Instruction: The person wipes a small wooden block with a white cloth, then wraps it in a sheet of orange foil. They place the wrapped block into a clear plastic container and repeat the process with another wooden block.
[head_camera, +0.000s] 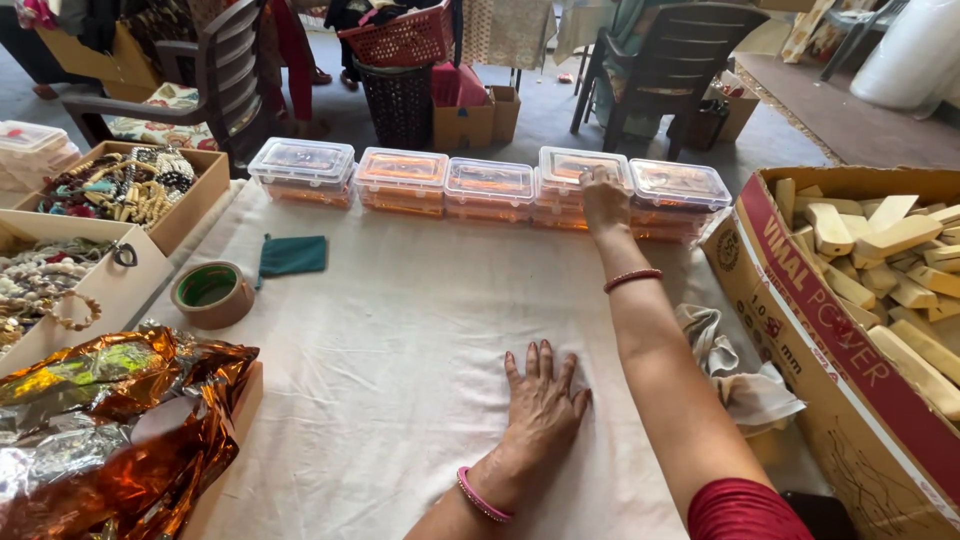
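From the head view, the right hand (604, 196) reaches far across the white cloth (400, 340) and rests, fingers loosely together, on a clear-lidded orange box (572, 172) in the row, while the left hand (543, 400) lies flat, fingers spread, holding nothing.

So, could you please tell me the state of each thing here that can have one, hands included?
Right hand: stretched out, fingers on a lid.
Left hand: flat, palm down on the white cloth.
Clear lidded boxes: closed, in a row.
Tape roll: lying flat.
Green cloth: folded.
Cardboard box of wooden blocks: open, full.
Boxes of beads: open.
Foil wrap: crumpled.
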